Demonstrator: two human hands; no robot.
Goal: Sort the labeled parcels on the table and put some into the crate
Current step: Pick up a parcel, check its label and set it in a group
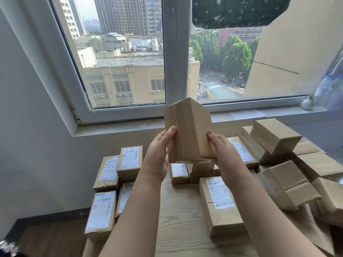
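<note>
I hold a plain brown cardboard parcel (188,128) upright in the air above the wooden table (180,216), in front of the window. My left hand (159,154) grips its left side with the thumb on the near face. My right hand (220,147) grips its right lower edge. No label shows on the faces turned toward me. Labeled parcels (101,210) lie in a group at the table's left. Another labeled parcel (220,203) lies to the right of my arms. No crate is in view.
A heap of unlabeled-side-up brown parcels (278,140) fills the table's right. More small parcels (179,172) sit under the held one. A windowsill carries a small white vase (307,103) and plastic bottles (328,93). A large cardboard sheet (289,49) leans at the right window.
</note>
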